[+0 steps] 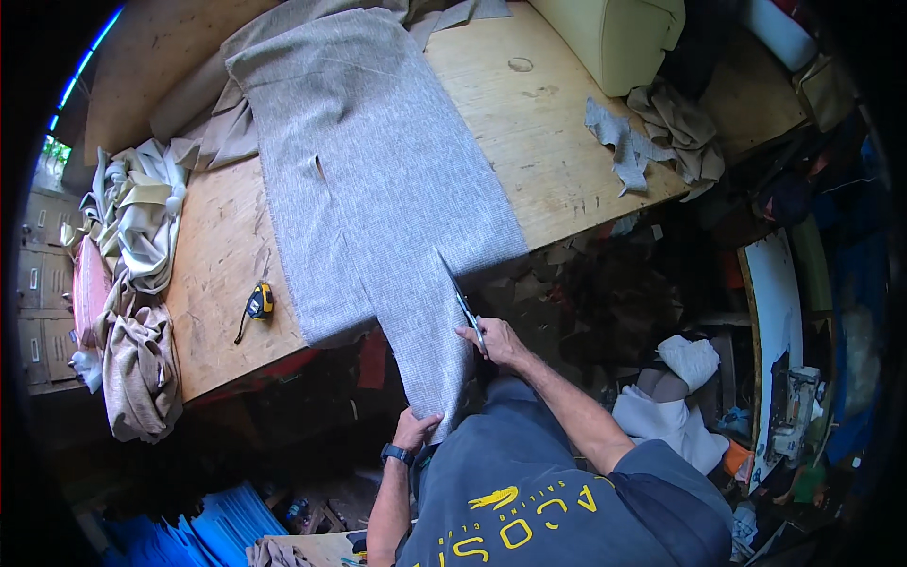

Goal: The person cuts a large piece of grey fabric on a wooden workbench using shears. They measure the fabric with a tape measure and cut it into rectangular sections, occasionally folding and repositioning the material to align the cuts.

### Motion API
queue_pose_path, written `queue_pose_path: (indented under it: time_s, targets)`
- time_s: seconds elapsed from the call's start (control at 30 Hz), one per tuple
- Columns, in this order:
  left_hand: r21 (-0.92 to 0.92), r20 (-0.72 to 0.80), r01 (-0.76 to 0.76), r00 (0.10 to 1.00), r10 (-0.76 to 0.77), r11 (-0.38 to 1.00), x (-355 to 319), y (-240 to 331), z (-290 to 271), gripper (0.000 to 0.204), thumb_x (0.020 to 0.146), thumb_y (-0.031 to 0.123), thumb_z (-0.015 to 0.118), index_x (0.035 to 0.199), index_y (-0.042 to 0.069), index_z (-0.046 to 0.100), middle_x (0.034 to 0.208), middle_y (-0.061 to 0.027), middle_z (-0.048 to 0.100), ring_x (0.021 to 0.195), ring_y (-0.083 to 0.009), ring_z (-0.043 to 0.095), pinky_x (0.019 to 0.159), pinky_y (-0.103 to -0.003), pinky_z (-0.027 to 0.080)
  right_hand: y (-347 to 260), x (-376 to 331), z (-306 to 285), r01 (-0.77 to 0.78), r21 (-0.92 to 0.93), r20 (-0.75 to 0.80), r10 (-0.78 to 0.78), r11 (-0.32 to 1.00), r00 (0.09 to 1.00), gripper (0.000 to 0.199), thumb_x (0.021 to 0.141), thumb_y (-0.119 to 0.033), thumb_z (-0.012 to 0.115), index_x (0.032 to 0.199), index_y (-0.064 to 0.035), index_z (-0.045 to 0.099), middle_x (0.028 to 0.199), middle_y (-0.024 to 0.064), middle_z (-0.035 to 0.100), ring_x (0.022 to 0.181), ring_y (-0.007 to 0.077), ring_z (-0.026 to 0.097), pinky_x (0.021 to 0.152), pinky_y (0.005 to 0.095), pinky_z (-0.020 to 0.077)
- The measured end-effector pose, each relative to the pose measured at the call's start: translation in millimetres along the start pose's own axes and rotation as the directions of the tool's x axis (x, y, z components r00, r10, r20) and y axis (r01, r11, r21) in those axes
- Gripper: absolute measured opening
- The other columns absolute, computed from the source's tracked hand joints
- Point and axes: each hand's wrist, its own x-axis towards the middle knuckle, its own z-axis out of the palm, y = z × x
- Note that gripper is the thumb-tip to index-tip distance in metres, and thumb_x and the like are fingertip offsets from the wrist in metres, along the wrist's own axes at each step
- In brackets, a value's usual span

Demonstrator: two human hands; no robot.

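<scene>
A large piece of grey woven fabric (368, 161) lies over the wooden table, with a small slit left of its middle. From its near edge a strip hangs off the table toward my body. My left hand (416, 430), with a dark watch on the wrist, is closed on the strip's lower end. Just beyond my body, my right hand (499, 342) grips a pair of scissors (463, 302). The blades point away from me and meet the fabric at the strip's right edge, at the top of a cut. Their handles are mostly hidden by my fingers.
On the wooden table (222, 255) lies a yellow-black tape measure (259, 300). Crumpled cloths (137, 217) hang at its left edge. Grey fabric scraps (624, 146) and a cream upholstered block (609, 38) are at the right. White padding (675, 416) lies below on the right.
</scene>
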Motion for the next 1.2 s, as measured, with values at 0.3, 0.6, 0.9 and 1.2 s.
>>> queue_pose_path:
  time_s: [0.3, 0.6, 0.9, 1.2]
  targets:
    - [0.090, -0.005, 0.091, 0.996, -0.091, 0.992, 1, -10, -8, 0.044, 0.076, 0.012, 0.080, 0.114, -0.002, 0.063, 0.108, -0.0085, 0.070, 0.095, -0.0200, 0.065, 0.091, -0.036, 0.050, -22, 13, -4, -0.091, 0.075, 0.071, 0.086, 0.993, 0.994, 0.058, 0.087, -0.058, 0.065, 0.076, -0.0015, 0.063, 0.057, 0.0063, 0.059, 0.056, 0.0164, 0.060, 0.057, 0.0353, 0.0485]
    - [0.158, -0.013, 0.015, 1.000, -0.013, 0.987, -5, -5, -7, 0.033, 0.077, 0.017, 0.082, 0.100, 0.000, 0.066, 0.090, -0.0045, 0.070, 0.074, -0.0117, 0.061, 0.069, -0.027, 0.049, -19, 33, 1, -0.073, 0.127, 0.038, 0.068, 0.989, 0.997, 0.052, 0.088, -0.050, 0.070, 0.066, -0.0043, 0.058, 0.055, 0.0016, 0.055, 0.047, 0.0106, 0.054, 0.045, 0.0282, 0.0447]
    - [0.439, -0.011, 0.092, 0.995, -0.097, 0.894, 23, -32, -23, 0.041, 0.072, 0.019, 0.081, 0.101, -0.006, 0.067, 0.094, -0.0119, 0.071, 0.081, -0.0168, 0.066, 0.076, -0.034, 0.053, -24, 61, 0, 0.015, 0.054, -0.004, -0.015, 0.998, 1.000, 0.063, 0.086, -0.062, 0.064, 0.076, 0.0002, 0.067, 0.059, 0.0118, 0.064, 0.055, 0.0201, 0.065, 0.059, 0.0376, 0.0526]
    - [0.846, -0.282, 0.349, 0.935, -0.216, 0.404, 50, -111, -41, 0.037, 0.078, 0.018, 0.063, 0.112, 0.005, 0.068, 0.115, -0.0229, 0.067, 0.109, -0.0397, 0.064, 0.095, -0.046, 0.052, -29, 17, 22, -0.059, -0.052, 0.012, 0.060, 0.997, 0.998, 0.054, 0.089, -0.057, 0.064, 0.076, -0.0055, 0.059, 0.057, 0.0027, 0.054, 0.055, 0.0122, 0.059, 0.053, 0.0326, 0.0468]
